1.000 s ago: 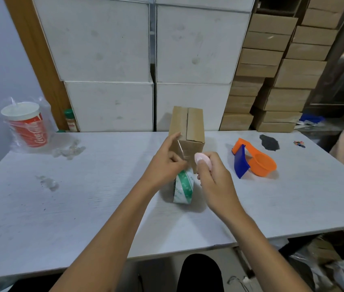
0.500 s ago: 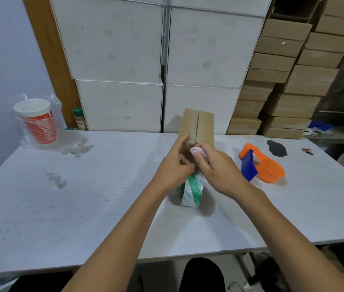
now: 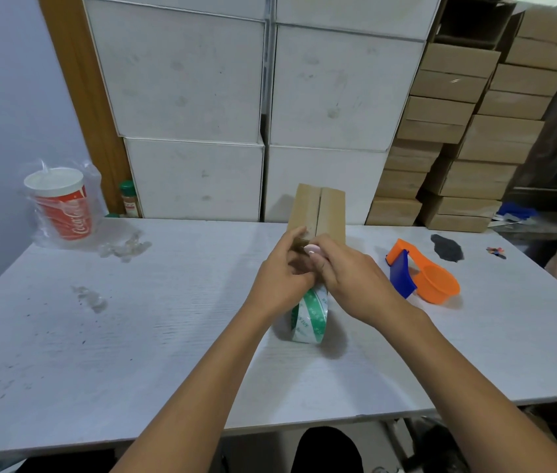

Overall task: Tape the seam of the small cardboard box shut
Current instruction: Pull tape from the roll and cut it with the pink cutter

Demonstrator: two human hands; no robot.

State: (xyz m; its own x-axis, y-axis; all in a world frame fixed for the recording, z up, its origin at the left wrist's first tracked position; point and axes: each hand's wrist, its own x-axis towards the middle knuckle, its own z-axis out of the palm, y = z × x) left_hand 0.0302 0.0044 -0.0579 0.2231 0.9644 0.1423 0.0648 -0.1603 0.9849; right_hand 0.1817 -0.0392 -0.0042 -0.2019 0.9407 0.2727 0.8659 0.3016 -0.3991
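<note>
Bench (image 3: 167,336) left of the tape roll (image 3: 309,315) lies open; orange dispenser (image 3: 430,278) obstructs the right, stacked cartons (image 3: 195,97) block behind.

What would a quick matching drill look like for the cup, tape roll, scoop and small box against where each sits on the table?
Things:
1. cup
2. tape roll
3. scoop
4. small box

Places:
A. far middle, behind the hands
B. right side
C. far left corner
D. under the hands, standing on its edge

Pairs: 1-C, 2-D, 3-B, 4-A
</note>
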